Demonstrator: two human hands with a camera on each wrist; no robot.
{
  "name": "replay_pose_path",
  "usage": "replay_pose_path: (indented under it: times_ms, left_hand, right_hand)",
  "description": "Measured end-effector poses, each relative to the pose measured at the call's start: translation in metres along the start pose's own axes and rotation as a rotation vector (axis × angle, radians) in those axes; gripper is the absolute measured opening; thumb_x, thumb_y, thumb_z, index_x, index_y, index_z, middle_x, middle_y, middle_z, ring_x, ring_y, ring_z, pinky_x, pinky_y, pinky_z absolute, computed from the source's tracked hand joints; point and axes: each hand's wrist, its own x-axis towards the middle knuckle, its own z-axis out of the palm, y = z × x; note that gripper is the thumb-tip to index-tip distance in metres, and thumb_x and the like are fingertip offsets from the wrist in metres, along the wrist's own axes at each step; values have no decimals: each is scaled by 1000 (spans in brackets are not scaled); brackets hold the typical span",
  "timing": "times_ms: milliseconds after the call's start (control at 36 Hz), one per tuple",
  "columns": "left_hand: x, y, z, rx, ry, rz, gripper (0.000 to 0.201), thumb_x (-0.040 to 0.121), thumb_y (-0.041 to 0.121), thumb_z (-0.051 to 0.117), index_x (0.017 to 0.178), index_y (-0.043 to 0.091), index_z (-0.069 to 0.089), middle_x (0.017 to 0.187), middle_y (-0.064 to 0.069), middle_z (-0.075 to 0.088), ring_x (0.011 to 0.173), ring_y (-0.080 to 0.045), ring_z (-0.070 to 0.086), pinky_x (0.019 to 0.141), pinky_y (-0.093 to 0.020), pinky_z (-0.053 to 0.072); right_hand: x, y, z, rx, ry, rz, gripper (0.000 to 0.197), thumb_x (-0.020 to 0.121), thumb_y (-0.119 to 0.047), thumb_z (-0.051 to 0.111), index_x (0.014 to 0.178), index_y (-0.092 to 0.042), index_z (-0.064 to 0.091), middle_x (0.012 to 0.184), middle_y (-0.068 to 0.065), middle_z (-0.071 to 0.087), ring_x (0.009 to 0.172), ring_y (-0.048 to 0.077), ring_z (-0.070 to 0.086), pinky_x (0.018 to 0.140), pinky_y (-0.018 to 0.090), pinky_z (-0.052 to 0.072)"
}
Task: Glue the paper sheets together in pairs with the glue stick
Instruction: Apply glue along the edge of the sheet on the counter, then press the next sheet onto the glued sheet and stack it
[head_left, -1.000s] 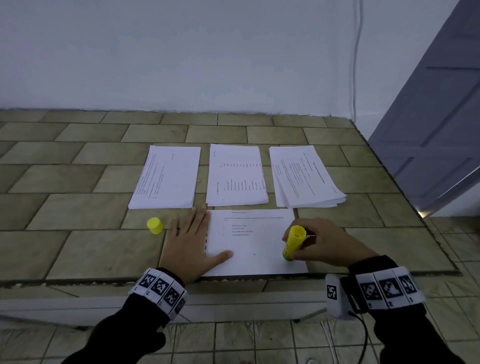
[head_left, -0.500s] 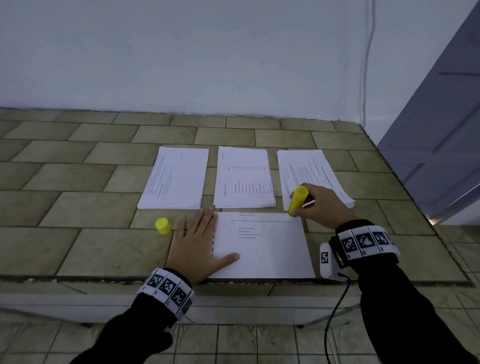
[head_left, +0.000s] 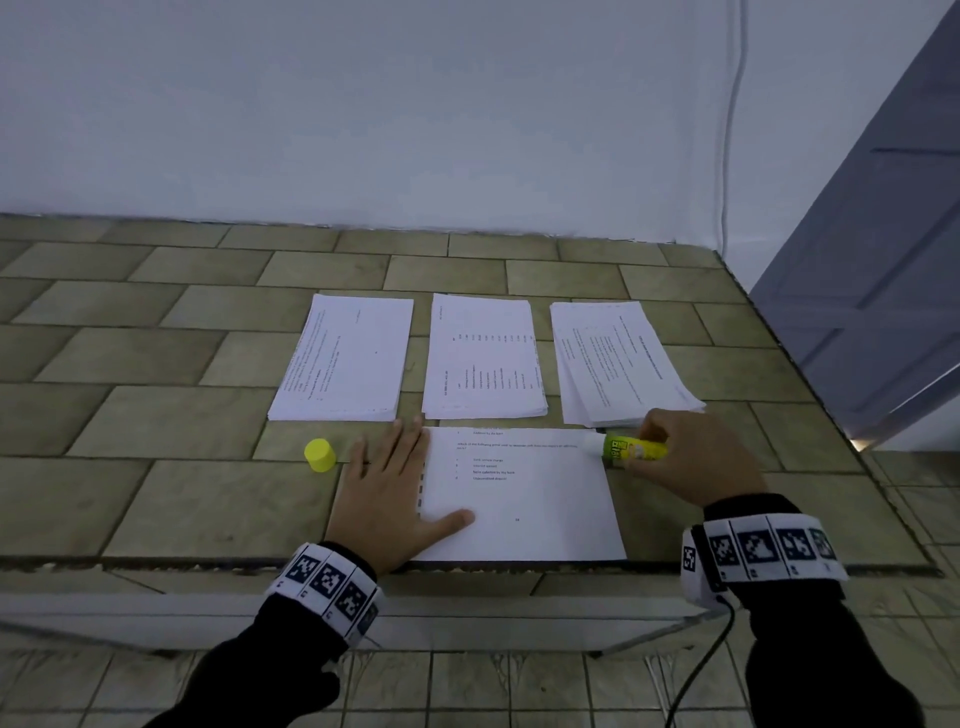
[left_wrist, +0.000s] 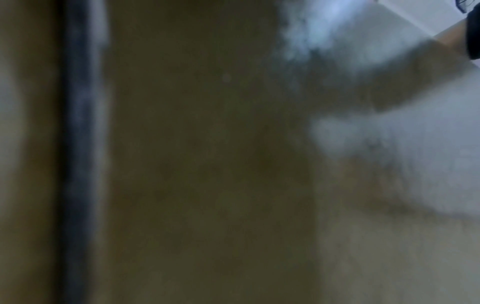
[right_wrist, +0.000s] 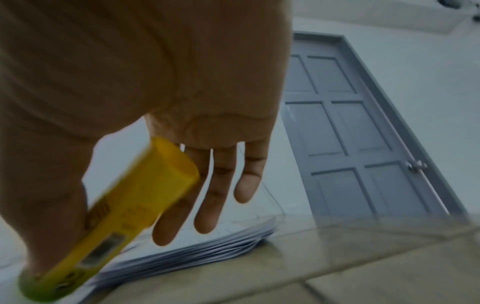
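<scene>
**Glue tip at the far right corner of the sheet**

Nearest me, the single sheet lies with its near edge right along the tiled table's front lip. My left hand is flat on it, fingers straight and spread, thumb pressing the paper, palm half off its left edge. My right hand pinches the glue stick between thumb and forefinger, white tip pointing left at the sheet's far right corner, just off the nearest corner of the right stack.

The yellow cap stands on bare tile left of my left hand, with open tabletop beyond it to the left. Farther out, the left stack and middle stack sit in a row with the right one, narrow gaps between, then bare tile to the wall.

My right wrist view shows what the head view hides: my other three fingers hang straight and loose, off the stick, above the fanned edges of that right stack, and the grey door beyond. My left wrist view is only blur.
</scene>
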Motion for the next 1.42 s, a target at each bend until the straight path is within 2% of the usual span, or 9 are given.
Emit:
replay_pose_path:
  times_ms: [139,417,750,833,972,1055,1139,1278,1417]
  left_hand:
    - [0,-1,-1,9,-7,-2,126,61,97,-7,157,15,0,163,3,-10,150,-16,-8,120,-47,-5]
    - [0,0,-1,19,-20,3,126,59,96,-14,156,15,-6,162,3,-16,150,-16,-12,119,-46,-8]
    - [1,-2,3,12,18,18,124,63,95,-13,156,14,-2,163,1,-12,150,-17,-10,118,-47,-7]
    - [0,-3,4,6,27,29,122,65,94,-11,156,14,-2,163,1,-12,150,-18,-10,118,-46,-9]
    - [1,-5,10,-16,72,43,113,77,91,6,155,10,15,163,-4,6,150,-21,8,118,-51,5]
    - [0,-4,9,-27,77,41,112,77,90,6,155,10,16,163,-3,6,150,-20,8,119,-52,7]
    - [1,-4,9,-33,78,41,111,78,89,4,155,10,17,163,-5,8,150,-22,10,119,-53,10]
    - [1,-4,9,-30,77,50,101,86,81,10,151,7,32,160,-8,23,147,-25,24,113,-57,24]
    - [-1,-3,7,-78,118,47,95,88,79,8,155,13,23,162,-5,16,148,-23,19,115,-56,20]
  right_hand:
    - [-3,-1,2,-165,-35,-44,33,86,-42,64,115,-28,65,98,-5,70,83,10,60,67,21,35]
    - [1,20,-7,422,161,263,37,88,-19,69,116,-3,51,99,6,58,88,21,56,75,31,42]
    - [10,44,0,409,210,431,42,81,-12,74,113,5,53,95,16,56,84,26,49,70,32,35]
    - [9,46,1,420,201,449,39,78,-16,78,105,3,57,89,14,57,80,27,51,62,29,32]
    - [-4,40,-4,407,66,558,44,82,-32,74,59,-3,51,60,13,53,59,25,49,56,30,34]
    - [-10,25,-6,355,-77,525,39,87,-34,67,79,4,65,79,19,69,75,30,65,74,37,51]
    - [-7,-8,-4,317,-146,355,24,88,-26,64,76,-6,64,75,11,70,70,20,65,66,28,49]
    - [22,-47,2,323,25,111,8,86,-10,65,80,-12,60,80,2,63,79,19,61,71,24,45]
    - [59,-49,11,171,48,175,26,92,-11,59,116,-4,55,115,13,60,109,27,55,87,29,42]
